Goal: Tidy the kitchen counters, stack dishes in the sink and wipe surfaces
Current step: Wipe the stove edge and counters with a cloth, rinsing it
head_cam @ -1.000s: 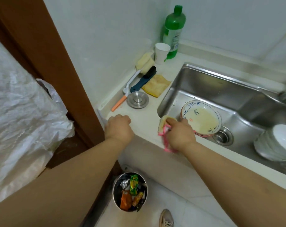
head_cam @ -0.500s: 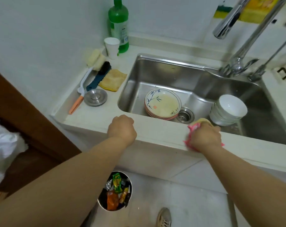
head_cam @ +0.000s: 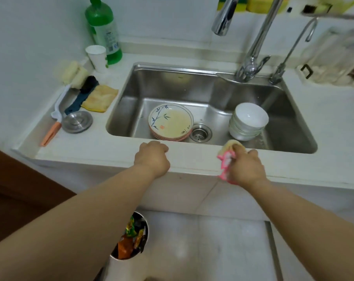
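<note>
The pale tabletop [head_cam: 115, 145] wraps around a steel sink [head_cam: 289, 110], leaving only a narrow front strip between the basin's rim and the tabletop's outer edge. That strip runs left to right, and both hands are on it with bare surface between them. In the basin, a stack of bamboo-patterned plates [head_cam: 170, 120] sits left of the drain [head_cam: 200, 132] and a stack of white bowls [head_cam: 248, 122] sits right of it, near the front wall. The left hand [head_cam: 152, 158] rests as a closed fist on the front edge, holding nothing. The right hand [head_cam: 246, 168] grips a pink and yellow cloth [head_cam: 226, 157], bunched so its long axis runs front to back across the strip, the yellow end pointing at the sink rim and the pink end hanging over the outer edge. On the wider left part lie a brush [head_cam: 56, 116], a metal sink lid [head_cam: 77, 121] and a yellow rag [head_cam: 100, 98], with a green bottle [head_cam: 104, 31] and white cup [head_cam: 97, 57] at the back corner.
</note>
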Motion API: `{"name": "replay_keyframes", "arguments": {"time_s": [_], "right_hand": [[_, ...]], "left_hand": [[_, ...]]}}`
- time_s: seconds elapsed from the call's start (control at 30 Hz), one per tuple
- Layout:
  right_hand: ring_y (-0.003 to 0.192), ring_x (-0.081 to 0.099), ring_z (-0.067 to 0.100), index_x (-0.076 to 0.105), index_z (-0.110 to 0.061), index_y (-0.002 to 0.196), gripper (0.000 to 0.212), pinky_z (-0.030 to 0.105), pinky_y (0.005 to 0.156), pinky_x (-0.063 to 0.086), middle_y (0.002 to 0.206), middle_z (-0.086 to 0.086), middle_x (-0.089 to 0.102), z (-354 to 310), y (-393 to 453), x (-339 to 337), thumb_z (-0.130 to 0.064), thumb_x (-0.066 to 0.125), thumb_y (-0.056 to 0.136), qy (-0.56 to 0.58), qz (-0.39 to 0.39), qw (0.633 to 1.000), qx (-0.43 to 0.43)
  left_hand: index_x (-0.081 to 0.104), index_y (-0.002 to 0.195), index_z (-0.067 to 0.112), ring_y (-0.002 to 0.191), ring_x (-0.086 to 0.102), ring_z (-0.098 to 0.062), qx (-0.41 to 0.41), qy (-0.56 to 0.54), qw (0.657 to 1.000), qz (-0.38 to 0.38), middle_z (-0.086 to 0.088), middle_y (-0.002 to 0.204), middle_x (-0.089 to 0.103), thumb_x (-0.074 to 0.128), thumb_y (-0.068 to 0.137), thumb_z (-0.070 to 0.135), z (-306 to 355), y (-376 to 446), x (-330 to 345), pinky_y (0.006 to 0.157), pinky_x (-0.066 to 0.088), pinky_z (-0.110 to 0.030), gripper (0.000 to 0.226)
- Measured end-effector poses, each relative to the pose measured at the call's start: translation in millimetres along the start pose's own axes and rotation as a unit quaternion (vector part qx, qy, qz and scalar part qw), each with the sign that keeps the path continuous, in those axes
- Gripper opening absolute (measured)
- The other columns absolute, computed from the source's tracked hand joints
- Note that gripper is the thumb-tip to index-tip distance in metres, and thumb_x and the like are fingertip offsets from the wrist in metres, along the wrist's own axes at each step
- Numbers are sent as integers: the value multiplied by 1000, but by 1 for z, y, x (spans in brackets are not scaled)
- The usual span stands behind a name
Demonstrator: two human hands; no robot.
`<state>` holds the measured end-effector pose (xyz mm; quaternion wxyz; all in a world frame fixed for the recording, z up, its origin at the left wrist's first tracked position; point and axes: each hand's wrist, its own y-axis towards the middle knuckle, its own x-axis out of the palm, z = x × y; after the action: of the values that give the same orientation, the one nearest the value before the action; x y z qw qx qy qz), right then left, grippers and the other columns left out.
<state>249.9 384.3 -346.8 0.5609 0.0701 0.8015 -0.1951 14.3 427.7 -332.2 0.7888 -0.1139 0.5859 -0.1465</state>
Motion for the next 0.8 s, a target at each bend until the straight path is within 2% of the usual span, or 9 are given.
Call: {"name": "replay_keyframes", "arguments": {"time_s": [0.07, 0.17, 0.23, 0.3, 0.4, 0.53, 0.63, 0.73, 0.8], "right_hand": [[112, 49, 36, 43, -28, 112, 53, 45, 98, 44, 118, 12, 40, 29, 8, -17, -39, 73, 70, -4, 10, 999, 53], [115, 48, 35, 47, -26, 116, 45, 44, 99, 44, 126, 14, 41, 14, 13, -12, -32, 69, 78, 19, -12, 1000, 6], [109, 52, 33, 45, -25, 125, 68, 38, 96, 44, 124, 12, 39, -3, 1, 8, -31, 78, 67, 7, -44, 994, -99], [108, 52, 32, 43, -29, 133, 84, 35, 94, 43, 122, 12, 38, -1, -10, 14, -32, 84, 60, 11, -58, 987, -151], [106, 54, 30, 46, -33, 128, 76, 34, 94, 43, 119, 9, 41, 71, 10, -12, -33, 83, 62, 22, -21, 996, -82], [109, 50, 27, 53, -29, 114, 66, 37, 98, 45, 117, 7, 48, 180, 34, -63, -50, 73, 54, -2, 29, 994, 103], [118, 44, 33, 55, -24, 114, 41, 40, 99, 44, 122, 13, 45, 181, 34, -78, -36, 69, 78, -16, 28, 991, 128], [113, 52, 25, 56, -21, 119, 56, 29, 91, 42, 110, 3, 51, 119, 17, -53, -24, 81, 69, 55, 17, 998, 38], [110, 53, 29, 50, -21, 124, 63, 33, 92, 40, 118, 9, 45, 77, -3, -25, -24, 80, 68, 65, -15, 995, -70]], "left_hand": [[43, 141, 28, 134, 29, -29, 39, 25, 999, -23, 1, 151, 33, 46, 86, 12, 30, -2, 10, 112, 31, -37, 57], [43, 140, 27, 133, 29, -29, 49, 19, 998, -28, 2, 150, 34, 46, 85, 9, 66, -4, 25, 109, 32, -37, 58], [55, 127, 27, 123, 39, -30, 37, 6, 999, 7, 0, 137, 48, 50, 82, 11, 84, -3, 36, 101, 38, -37, 48], [62, 106, 25, 114, 46, -32, 34, 22, 998, 39, -3, 124, 57, 53, 78, 13, 95, -2, 43, 95, 42, -37, 31], [62, 104, 14, 112, 47, -33, 15, 35, 999, 35, -8, 119, 57, 49, 77, 5, 116, -6, 47, 91, 43, -36, 32], [56, 92, 10, 104, 45, -32, -4, 26, 999, 45, -10, 110, 56, 43, 78, 2, 131, -9, 53, 78, 41, -34, 20], [59, 104, 9, 108, 47, -31, -10, 27, 998, 52, -9, 113, 56, 45, 79, 3, 133, -9, 58, 83, 44, -35, 29], [61, 110, 9, 109, 52, -30, -6, 43, 998, 34, -7, 119, 58, 46, 80, 5, 131, -9, 57, 88, 46, -33, 33], [62, 111, 11, 111, 54, -29, -3, 68, 998, 12, -6, 121, 59, 47, 81, 7, 131, -9, 54, 89, 45, -31, 34]]}}
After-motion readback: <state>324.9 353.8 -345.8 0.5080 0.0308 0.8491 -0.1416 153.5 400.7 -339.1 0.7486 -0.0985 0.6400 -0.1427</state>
